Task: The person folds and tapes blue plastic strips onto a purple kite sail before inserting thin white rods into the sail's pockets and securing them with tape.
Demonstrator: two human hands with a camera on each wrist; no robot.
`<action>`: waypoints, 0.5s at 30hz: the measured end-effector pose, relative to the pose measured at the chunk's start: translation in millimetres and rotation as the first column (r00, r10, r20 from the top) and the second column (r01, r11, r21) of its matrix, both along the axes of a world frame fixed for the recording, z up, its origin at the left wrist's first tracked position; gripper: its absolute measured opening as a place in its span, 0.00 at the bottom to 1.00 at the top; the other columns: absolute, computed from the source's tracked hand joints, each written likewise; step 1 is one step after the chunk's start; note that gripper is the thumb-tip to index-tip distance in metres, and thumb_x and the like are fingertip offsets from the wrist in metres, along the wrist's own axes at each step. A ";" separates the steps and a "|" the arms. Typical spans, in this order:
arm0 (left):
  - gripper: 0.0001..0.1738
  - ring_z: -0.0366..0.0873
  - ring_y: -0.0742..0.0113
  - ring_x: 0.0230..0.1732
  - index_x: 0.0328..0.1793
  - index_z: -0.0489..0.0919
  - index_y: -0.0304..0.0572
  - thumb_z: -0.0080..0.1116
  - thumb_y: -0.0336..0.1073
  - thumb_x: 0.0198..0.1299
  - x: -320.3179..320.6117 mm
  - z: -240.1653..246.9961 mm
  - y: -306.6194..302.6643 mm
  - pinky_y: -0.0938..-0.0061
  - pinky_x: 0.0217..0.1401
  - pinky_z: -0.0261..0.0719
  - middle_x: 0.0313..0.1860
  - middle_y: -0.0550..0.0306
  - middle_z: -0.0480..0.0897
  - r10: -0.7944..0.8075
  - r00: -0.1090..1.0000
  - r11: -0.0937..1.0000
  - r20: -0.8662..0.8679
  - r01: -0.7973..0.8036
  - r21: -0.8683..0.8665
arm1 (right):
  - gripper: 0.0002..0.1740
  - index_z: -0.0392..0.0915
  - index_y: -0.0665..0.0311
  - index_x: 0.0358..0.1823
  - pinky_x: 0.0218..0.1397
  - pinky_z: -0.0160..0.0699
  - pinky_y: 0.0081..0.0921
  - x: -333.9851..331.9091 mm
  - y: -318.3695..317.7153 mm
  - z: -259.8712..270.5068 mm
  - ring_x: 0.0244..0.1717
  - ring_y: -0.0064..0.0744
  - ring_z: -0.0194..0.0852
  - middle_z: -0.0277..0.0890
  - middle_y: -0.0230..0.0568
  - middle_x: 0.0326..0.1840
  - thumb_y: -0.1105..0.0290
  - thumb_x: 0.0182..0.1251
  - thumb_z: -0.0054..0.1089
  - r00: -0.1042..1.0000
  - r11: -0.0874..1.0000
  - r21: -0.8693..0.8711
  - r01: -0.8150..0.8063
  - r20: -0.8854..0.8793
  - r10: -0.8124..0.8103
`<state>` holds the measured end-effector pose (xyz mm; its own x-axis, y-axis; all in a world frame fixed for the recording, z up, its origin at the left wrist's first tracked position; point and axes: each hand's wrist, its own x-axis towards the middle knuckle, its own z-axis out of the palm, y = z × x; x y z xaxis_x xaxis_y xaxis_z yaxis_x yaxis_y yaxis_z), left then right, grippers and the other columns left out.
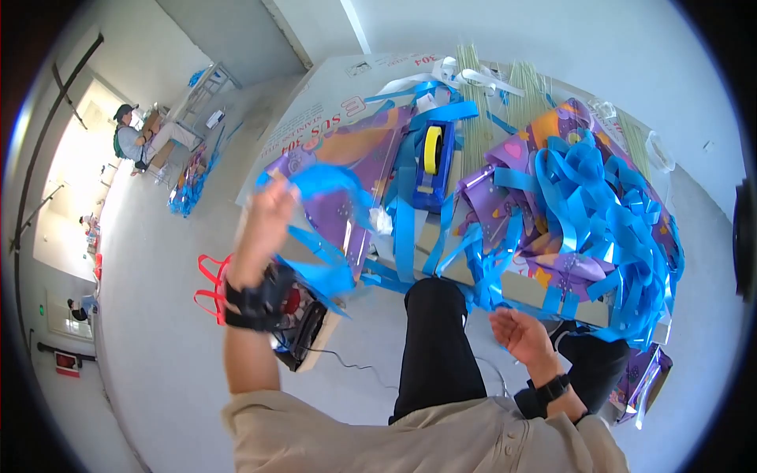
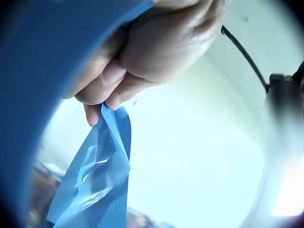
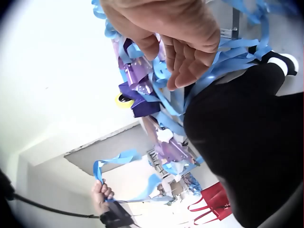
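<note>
My left hand (image 1: 270, 209) is raised over the left side of the table and grips a strip of blue ribbon (image 1: 327, 180). In the left wrist view the fingers are curled round the gathered ribbon (image 2: 102, 171), which hangs down from them. The right wrist view shows the ribbon's two lengths trailing away from that raised hand (image 3: 102, 192). At the table's front edge is my right hand (image 1: 520, 335), palm up, with loosely bent fingers and nothing held. Blue ribbon strands (image 1: 489, 276) hang over the edge just beyond it.
A blue tape dispenser (image 1: 434, 169) with a yellow roll stands mid-table. Purple printed sheets (image 1: 363, 158) lie around it, and a large heap of blue ribbon (image 1: 599, 197) fills the right side. Thin pale sticks (image 1: 469, 94) lie behind. A red bag (image 1: 211, 292) is at the left.
</note>
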<state>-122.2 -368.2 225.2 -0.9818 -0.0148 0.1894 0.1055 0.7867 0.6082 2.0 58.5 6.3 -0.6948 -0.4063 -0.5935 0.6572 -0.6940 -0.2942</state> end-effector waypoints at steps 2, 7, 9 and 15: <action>0.14 0.69 0.49 0.25 0.31 0.69 0.34 0.48 0.39 0.63 -69.6 23.8 -19.4 0.61 0.29 0.67 0.23 0.42 0.71 -0.037 0.972 0.941 -0.233 -0.045 -0.336 | 0.17 0.74 0.71 0.48 0.49 0.79 0.32 6.6 10.8 -9.3 0.45 0.39 0.80 0.78 0.53 0.47 0.65 0.65 0.50 1.000 0.999 0.054 -0.002 0.026 0.001; 0.14 0.77 0.41 0.37 0.39 0.72 0.37 0.47 0.42 0.64 -230.1 35.2 1.6 0.51 0.34 0.73 0.30 0.35 0.77 -0.014 0.919 0.623 -0.393 -0.300 -0.723 | 0.17 0.74 0.72 0.48 0.46 0.80 0.30 10.2 23.7 -8.0 0.44 0.39 0.80 0.77 0.54 0.47 0.66 0.64 0.51 0.997 0.986 0.166 0.000 0.082 -0.014; 0.14 0.78 0.42 0.38 0.40 0.71 0.39 0.48 0.43 0.63 -274.2 15.7 19.1 0.51 0.34 0.74 0.32 0.37 0.78 -0.027 0.920 0.560 -0.391 -0.310 -0.768 | 0.17 0.74 0.73 0.48 0.46 0.80 0.30 8.7 26.9 -10.2 0.44 0.40 0.80 0.78 0.54 0.47 0.66 0.64 0.52 0.994 0.976 0.218 0.008 0.108 -0.032; 0.24 0.75 0.48 0.51 0.57 0.70 0.43 0.54 0.48 0.59 -362.0 -98.8 78.2 0.57 0.50 0.73 0.48 0.43 0.78 0.027 0.954 0.514 -0.300 -0.270 -0.814 | 0.19 0.74 0.71 0.50 0.46 0.79 0.27 17.1 54.5 -17.5 0.44 0.37 0.80 0.78 0.50 0.47 0.64 0.64 0.54 0.990 0.960 0.278 -0.020 0.140 -0.020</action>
